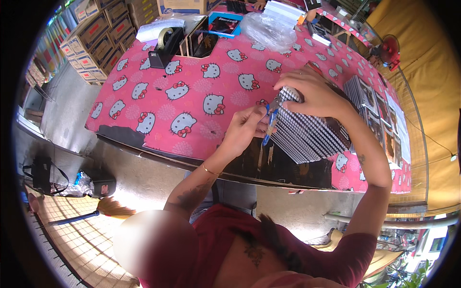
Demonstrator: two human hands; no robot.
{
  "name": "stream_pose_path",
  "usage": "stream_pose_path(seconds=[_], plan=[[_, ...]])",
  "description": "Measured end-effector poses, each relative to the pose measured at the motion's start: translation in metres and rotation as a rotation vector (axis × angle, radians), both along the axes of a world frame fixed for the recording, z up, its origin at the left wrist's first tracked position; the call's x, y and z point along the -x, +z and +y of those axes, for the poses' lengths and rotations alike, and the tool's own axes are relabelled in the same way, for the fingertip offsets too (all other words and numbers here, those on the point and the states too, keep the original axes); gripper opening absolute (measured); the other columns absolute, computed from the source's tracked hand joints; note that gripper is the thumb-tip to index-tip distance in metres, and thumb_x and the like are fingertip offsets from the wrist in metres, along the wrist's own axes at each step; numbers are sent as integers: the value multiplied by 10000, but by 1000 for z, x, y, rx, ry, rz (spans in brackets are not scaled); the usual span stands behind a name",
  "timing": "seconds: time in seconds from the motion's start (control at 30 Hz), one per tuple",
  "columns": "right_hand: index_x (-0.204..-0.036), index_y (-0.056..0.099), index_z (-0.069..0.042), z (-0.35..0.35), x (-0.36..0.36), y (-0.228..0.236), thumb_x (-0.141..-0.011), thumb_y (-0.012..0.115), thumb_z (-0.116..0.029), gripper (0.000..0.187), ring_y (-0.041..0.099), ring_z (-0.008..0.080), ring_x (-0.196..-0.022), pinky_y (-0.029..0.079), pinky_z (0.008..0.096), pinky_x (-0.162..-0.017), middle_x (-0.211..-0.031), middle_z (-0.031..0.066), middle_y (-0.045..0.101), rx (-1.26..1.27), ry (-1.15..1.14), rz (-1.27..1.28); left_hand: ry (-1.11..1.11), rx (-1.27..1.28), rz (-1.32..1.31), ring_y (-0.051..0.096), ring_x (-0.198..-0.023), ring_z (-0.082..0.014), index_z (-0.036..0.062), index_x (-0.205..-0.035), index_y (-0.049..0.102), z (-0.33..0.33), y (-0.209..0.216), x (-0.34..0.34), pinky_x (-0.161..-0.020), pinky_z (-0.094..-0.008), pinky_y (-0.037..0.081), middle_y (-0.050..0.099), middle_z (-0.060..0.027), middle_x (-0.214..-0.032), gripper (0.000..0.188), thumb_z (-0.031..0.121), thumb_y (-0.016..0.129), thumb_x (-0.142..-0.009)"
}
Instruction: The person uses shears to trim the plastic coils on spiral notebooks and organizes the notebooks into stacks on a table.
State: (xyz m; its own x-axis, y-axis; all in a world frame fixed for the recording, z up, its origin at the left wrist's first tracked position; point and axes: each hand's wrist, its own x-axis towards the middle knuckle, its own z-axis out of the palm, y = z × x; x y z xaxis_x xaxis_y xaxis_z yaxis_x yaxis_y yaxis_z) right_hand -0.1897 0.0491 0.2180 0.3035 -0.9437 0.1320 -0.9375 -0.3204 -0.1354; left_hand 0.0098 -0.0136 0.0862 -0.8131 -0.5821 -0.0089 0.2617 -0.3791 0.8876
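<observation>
My left hand [247, 126] is closed around blue-handled pliers [270, 126]. Their metal jaws reach the near left corner of a stack of wire-bound books [309, 137], whose black-and-white coil edges face me. My right hand [312, 91] lies over the far end of that stack, fingers bent over its edge and thumb close to the plier jaws. It grips the stack from above. What exactly the jaws touch is too small to make out.
A pink patterned cloth [197, 101] covers the table. Beyond are a tape dispenser [165, 48], a clear plastic bag [269, 31] and a blue-edged book [224, 24]. More bound books [377, 115] lie at right. Cartons [98, 43] are stacked left; a red fan [390, 52] stands right.
</observation>
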Motion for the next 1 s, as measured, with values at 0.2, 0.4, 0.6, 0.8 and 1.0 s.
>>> stream_pose_path(seconds=[0.2,0.4,0.6,0.8,1.0], plan=[[-998,619,-114,-1,-1,-6,-695,705,-176,322,547,253,-1104,285,472,-1065,-1046,32,632,-18,-52,-21,524,1189,-228,672,-724,-185,3,-1184,644,10,15,-6,-629,-321,510,682,-111,-948,365,281,509,-991],[-1004,611,-116,-1,-2,-11,-693,703,-180,331,553,248,-1101,288,479,-1052,-1051,21,628,80,1,-31,-25,-49,-63,697,-804,-218,-35,-1164,584,3,6,-9,-732,-317,557,681,-141,-954,409,328,479,-1008],[-984,608,-124,-2,-3,-5,-692,689,-197,312,561,261,-1085,301,478,-1036,-994,41,627,-6,-45,-24,345,827,-226,659,-716,-172,-47,-1162,607,9,13,-10,-675,-324,539,681,-113,-955,393,289,475,-1007],[-979,610,-124,-1,-5,-5,-684,689,-202,315,559,264,-1085,294,479,-1043,-985,46,626,-3,-59,-29,33,99,-49,661,-719,-163,-44,-1086,642,1,-10,-6,-648,-314,513,682,-100,-943,367,277,482,-1006],[-979,610,-122,-2,-3,-6,-679,690,-198,320,556,268,-1091,293,480,-1045,-986,49,627,0,-49,-28,38,194,-139,693,-796,-217,-66,-1158,583,-5,2,-11,-773,-317,566,690,-137,-942,393,284,476,-1014]])
